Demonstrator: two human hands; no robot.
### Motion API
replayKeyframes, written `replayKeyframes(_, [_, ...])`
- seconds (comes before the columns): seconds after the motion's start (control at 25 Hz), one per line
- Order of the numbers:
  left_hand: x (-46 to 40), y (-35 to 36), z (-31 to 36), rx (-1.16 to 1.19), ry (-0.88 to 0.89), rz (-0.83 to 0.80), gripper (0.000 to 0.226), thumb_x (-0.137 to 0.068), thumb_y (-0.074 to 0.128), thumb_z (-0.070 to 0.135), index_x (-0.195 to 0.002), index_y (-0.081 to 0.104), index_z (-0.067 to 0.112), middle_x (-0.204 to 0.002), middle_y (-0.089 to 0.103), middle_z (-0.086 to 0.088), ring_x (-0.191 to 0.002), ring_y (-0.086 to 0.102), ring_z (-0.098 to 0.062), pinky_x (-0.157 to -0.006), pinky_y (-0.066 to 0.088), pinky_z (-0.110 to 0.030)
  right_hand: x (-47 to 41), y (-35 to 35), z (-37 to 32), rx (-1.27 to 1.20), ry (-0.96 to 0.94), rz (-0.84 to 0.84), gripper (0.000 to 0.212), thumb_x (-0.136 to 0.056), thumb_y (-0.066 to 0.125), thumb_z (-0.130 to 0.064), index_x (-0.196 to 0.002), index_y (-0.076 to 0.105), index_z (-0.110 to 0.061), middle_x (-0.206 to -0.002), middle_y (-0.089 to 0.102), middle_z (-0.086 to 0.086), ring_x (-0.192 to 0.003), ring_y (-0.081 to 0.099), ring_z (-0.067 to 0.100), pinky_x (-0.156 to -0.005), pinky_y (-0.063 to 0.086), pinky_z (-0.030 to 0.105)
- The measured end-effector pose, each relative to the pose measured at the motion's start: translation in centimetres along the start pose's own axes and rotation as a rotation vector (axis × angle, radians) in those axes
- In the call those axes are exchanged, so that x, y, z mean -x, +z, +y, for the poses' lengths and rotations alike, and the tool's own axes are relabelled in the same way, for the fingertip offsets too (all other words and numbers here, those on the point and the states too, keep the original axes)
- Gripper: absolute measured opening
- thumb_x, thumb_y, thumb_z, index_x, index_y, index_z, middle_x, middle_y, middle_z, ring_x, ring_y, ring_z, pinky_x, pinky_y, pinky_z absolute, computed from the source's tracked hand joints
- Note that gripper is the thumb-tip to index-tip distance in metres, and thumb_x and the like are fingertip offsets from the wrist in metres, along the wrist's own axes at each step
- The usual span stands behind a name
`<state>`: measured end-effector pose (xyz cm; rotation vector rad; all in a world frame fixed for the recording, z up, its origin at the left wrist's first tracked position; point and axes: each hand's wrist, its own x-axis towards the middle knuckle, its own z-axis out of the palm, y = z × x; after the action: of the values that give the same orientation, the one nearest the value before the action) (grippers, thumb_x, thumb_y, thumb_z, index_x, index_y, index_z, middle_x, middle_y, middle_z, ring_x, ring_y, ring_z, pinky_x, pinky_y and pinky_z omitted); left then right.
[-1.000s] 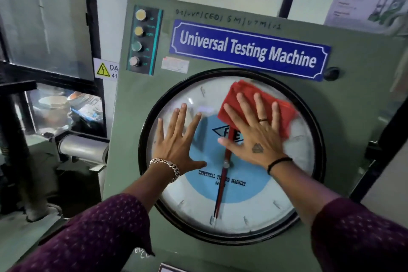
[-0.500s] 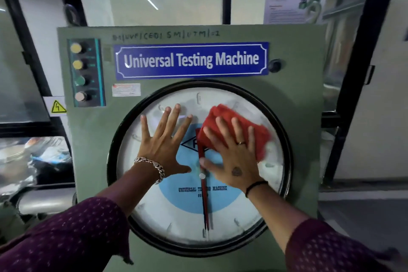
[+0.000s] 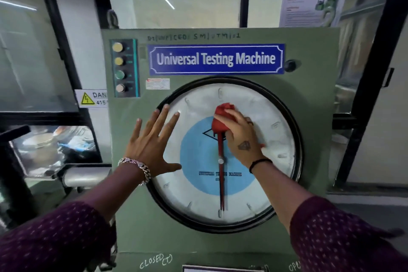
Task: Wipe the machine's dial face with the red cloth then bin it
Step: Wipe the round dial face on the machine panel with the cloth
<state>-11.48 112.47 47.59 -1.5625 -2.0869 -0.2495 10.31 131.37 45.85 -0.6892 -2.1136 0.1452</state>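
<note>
Item: red cloth (image 3: 223, 117), bunched in the closed right hand (image 3: 241, 137) and pressed to the dial face (image 3: 198, 192) just above frame centre, over the upper end of the red pointer (image 3: 221, 183). Left hand (image 3: 152, 143), open with fingers spread and gripping nothing, lies over the black bezel (image 3: 297, 139) at the dial's left edge; no bin is in view. Risks, as judged: the wadded cloth covers little glass per pass and may leave the lower and outer areas unwiped, and a loosened grip would let it drop down the green panel (image 3: 309, 51).
</note>
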Motion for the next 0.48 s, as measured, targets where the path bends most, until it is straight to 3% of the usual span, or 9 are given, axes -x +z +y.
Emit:
replayKeyframes(0.12, [4.3,-2.9,-3.7,-0.022,-0.072,-0.004,0.164,-0.056,0.087,0.084,-0.171,-0.021,0.040,-0.182,-0.025,0.005,-0.171,-0.001,-0.027,-0.134,0.017,-0.064,-0.3,1.6,-6.3,-0.156,-0.183,-0.054,0.065,-0.089,0.058,0.008,-0.146,0.076,-0.018,-0.155,0.064,0.011,-0.135,0.065,0.039,-0.119,0.049,0.050])
replayKeyframes(0.36, [14.2,-8.8,-9.1,-0.111,-0.272,-0.055,0.158,-0.054,0.077,0.094,-0.172,-0.014,0.042,-0.185,-0.010,0.006,-0.170,0.005,-0.027,-0.134,0.019,-0.061,1.6,5.4,-17.9,-0.388,-0.377,-0.209,0.059,-0.092,0.059,-0.005,-0.146,0.075,-0.022,-0.154,0.065,0.006,-0.133,0.063,0.033,-0.117,0.043,0.031])
replayKeyframes(0.48, [19.2,-10.7,-10.5,-0.146,-0.378,-0.073,0.155,-0.053,0.072,0.097,-0.172,-0.011,0.044,-0.186,-0.006,0.005,-0.170,0.008,-0.026,-0.134,0.021,-0.060,3.4,7.5,-22.6,-0.468,-0.451,-0.305,0.059,-0.092,0.064,0.000,-0.146,0.075,-0.021,-0.152,0.065,0.008,-0.131,0.064,0.036,-0.116,0.043,0.034])
